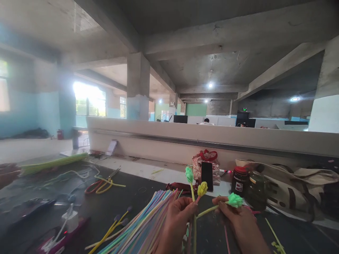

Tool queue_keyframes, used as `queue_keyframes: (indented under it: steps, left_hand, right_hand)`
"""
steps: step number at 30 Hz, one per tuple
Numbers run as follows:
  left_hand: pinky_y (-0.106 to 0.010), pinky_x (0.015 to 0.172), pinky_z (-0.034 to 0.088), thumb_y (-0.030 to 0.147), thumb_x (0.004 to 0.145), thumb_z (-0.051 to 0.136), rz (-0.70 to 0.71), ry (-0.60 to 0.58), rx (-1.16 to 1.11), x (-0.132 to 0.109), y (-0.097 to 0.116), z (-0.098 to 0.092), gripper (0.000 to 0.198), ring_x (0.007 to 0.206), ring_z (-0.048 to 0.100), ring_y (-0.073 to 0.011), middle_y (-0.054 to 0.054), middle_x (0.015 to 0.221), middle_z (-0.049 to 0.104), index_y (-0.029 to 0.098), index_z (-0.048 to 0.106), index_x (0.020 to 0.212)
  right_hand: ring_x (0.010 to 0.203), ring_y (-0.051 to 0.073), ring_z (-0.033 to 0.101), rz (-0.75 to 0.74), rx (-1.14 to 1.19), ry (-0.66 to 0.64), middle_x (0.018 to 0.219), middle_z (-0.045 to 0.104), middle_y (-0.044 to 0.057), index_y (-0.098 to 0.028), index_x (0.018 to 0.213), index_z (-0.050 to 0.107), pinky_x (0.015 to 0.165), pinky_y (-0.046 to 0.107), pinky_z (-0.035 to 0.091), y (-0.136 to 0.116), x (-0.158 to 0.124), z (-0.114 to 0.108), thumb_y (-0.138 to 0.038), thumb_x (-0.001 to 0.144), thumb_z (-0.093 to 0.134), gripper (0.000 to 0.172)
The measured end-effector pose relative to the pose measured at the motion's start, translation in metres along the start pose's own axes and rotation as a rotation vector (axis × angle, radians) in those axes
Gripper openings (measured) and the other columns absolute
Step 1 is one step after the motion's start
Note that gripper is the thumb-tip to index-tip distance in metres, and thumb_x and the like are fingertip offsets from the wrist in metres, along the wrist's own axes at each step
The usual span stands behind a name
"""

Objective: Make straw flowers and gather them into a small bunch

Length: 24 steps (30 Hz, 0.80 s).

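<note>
My left hand (pixel 177 219) pinches the stems of two pipe-cleaner flowers, a mint-green bud (pixel 189 175) on a pale yellow stem and a yellow bud (pixel 202 189) on a pinkish stem. Between the thumb and fingers of my right hand (pixel 237 220) is another green pipe-cleaner flower (pixel 235 200). Its pale stem slants down to the left, toward the stems at my left hand. Beside and partly behind my left hand lies a thick bundle of pastel pipe cleaners (pixel 143 220). A few yellow stems with dark grey tips (pixel 116 224) rest left of it.
Scissors (pixel 104 184) with red and yellow handles lie on the black mat, near a green pipe-cleaner bundle (pixel 55 163). A glue gun-like device with a cord is blurred at lower left. A phone (pixel 207 176), patterned bag (pixel 197 164), jars (pixel 239 180) and canvas bag (pixel 288 190) line the back.
</note>
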State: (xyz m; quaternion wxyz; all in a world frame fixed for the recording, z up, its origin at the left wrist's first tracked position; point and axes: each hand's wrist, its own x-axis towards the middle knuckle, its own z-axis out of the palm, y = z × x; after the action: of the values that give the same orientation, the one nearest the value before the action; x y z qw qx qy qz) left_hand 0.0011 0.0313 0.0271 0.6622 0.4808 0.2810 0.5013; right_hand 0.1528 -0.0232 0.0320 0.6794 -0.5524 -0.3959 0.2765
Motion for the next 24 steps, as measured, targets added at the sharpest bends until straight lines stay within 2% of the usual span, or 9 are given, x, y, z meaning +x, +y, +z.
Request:
queue_keyframes:
  steps: [5, 8, 10, 13, 17, 19, 24]
  left_hand:
    - [-0.019, 0.042, 0.021, 0.042, 0.048, 0.073, -0.048, 0.029, -0.013, 0.0, -0.009, -0.007, 0.033, 0.039, 0.034, -0.0052, 0.003, 0.045, 0.05, 0.014, 0.056, 0.053]
    - [-0.019, 0.042, 0.02, 0.04, 0.051, 0.072, -0.073, 0.024, -0.02, -0.003, 0.0, -0.007, 0.031, 0.04, 0.033, -0.0049, 0.003, 0.045, 0.049, 0.014, 0.056, 0.053]
    - [-0.019, 0.044, 0.021, 0.038, 0.053, 0.072, -0.031, -0.003, -0.029, -0.004, 0.007, -0.006, 0.03, 0.041, 0.033, -0.0048, 0.003, 0.045, 0.048, 0.013, 0.055, 0.052]
    - [-0.019, 0.046, 0.023, 0.037, 0.049, 0.074, 0.023, -0.021, -0.08, 0.001, 0.01, -0.006, 0.031, 0.043, 0.033, -0.0049, 0.004, 0.045, 0.046, 0.013, 0.054, 0.051]
    - [-0.019, 0.043, 0.02, 0.04, 0.046, 0.074, -0.017, -0.015, -0.123, 0.012, 0.0, -0.007, 0.034, 0.039, 0.031, -0.0044, 0.005, 0.043, 0.044, 0.013, 0.054, 0.052]
    - [-0.019, 0.042, 0.02, 0.038, 0.051, 0.072, -0.047, -0.028, -0.102, 0.011, -0.002, -0.008, 0.03, 0.039, 0.032, -0.0042, 0.004, 0.043, 0.046, 0.013, 0.055, 0.052]
    - [-0.017, 0.041, 0.023, 0.033, 0.062, 0.067, -0.132, -0.074, -0.096, 0.0, 0.0, -0.008, 0.024, 0.038, 0.036, -0.0037, 0.004, 0.045, 0.049, 0.014, 0.055, 0.054]
  right_hand:
    - [0.043, 0.01, 0.041, -0.042, -0.104, -0.017, 0.041, 0.047, -0.006, -0.017, 0.063, 0.069, 0.044, 0.022, 0.031, -0.003, 0.006, -0.003, -0.044, 0.051, 0.072, 0.03]
    - [0.046, 0.009, 0.039, -0.01, -0.096, -0.058, 0.047, 0.048, -0.005, -0.015, 0.073, 0.068, 0.045, 0.021, 0.029, -0.007, 0.007, -0.004, -0.043, 0.055, 0.07, 0.034]
    - [0.047, 0.009, 0.038, 0.011, -0.085, -0.084, 0.05, 0.048, -0.006, -0.015, 0.085, 0.065, 0.045, 0.021, 0.027, -0.01, 0.008, -0.006, -0.044, 0.059, 0.068, 0.039]
    - [0.046, 0.008, 0.033, 0.011, -0.068, -0.09, 0.047, 0.039, -0.009, -0.016, 0.093, 0.058, 0.044, 0.02, 0.024, -0.017, 0.009, -0.011, -0.045, 0.065, 0.064, 0.041]
    - [0.045, 0.006, 0.03, 0.016, -0.048, -0.099, 0.046, 0.036, -0.01, -0.016, 0.083, 0.056, 0.042, 0.018, 0.024, -0.021, 0.013, -0.02, -0.043, 0.068, 0.062, 0.031]
    - [0.043, 0.005, 0.03, 0.033, -0.071, -0.086, 0.045, 0.036, -0.01, -0.017, 0.079, 0.055, 0.04, 0.017, 0.022, -0.02, 0.017, -0.027, -0.043, 0.07, 0.061, 0.028]
    - [0.038, 0.004, 0.03, 0.036, -0.129, 0.043, 0.042, 0.036, -0.011, -0.018, 0.065, 0.047, 0.037, 0.017, 0.022, -0.013, 0.032, -0.048, -0.045, 0.074, 0.055, 0.029]
